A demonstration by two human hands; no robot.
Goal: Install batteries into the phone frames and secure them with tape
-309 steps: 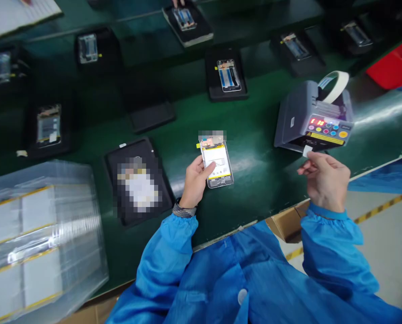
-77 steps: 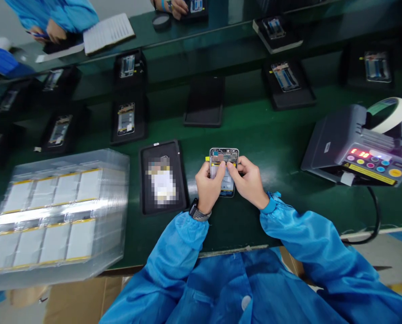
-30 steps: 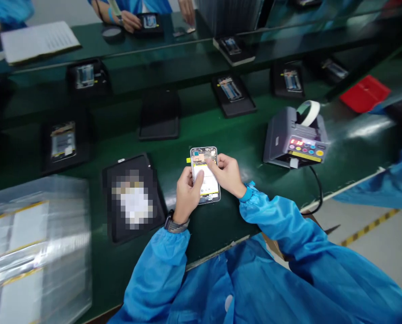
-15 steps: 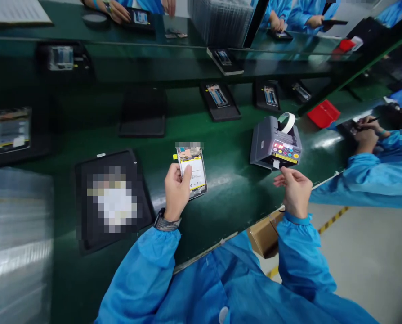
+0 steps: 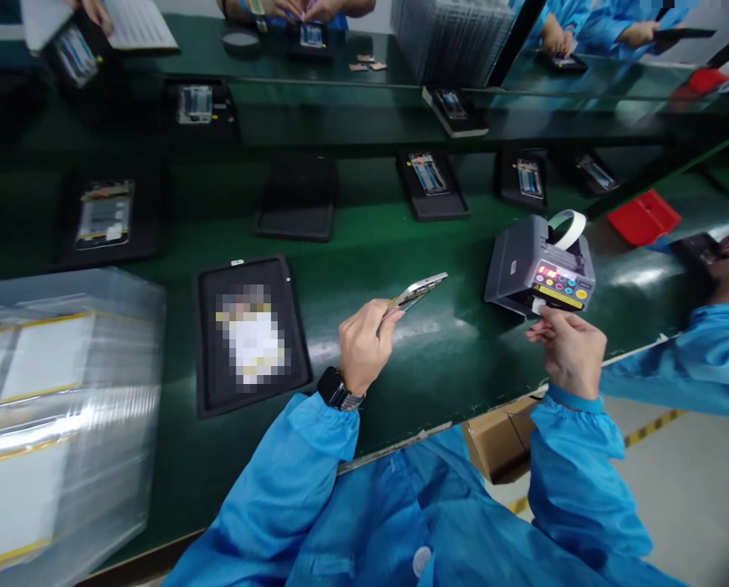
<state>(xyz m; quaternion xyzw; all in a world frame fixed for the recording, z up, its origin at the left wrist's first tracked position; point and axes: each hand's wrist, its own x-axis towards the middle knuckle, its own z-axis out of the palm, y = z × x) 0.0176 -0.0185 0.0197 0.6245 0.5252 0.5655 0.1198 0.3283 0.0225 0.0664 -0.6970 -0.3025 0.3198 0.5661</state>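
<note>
1. On the green workbench (image 5: 401,391), a tape dispenser (image 5: 539,265) stands just beyond the right hand (image 5: 569,350), so it is easy to reach.
2. This hand pinches a white tape strip (image 5: 536,306) at the dispenser's mouth.
3. The left hand (image 5: 361,346) closes around a phone frame (image 5: 414,293), tilted edge-on above the bench.

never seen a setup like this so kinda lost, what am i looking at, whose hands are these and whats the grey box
This picture comes from a camera worn on a person's head, looking forward and down, so the hands and blue sleeves at the bottom are their own. Their left hand holds a smartphone body, tilted almost edge-on. Their right hand is at a grey tape dispenser, close to the white tab of tape at its front; whether the fingers grip it is hard to tell. The surface is a green workbench. On it lie black trays holding phones, and a clear-wrapped stack of white flat parts. Another person's blue sleeve shows at the right.
</note>
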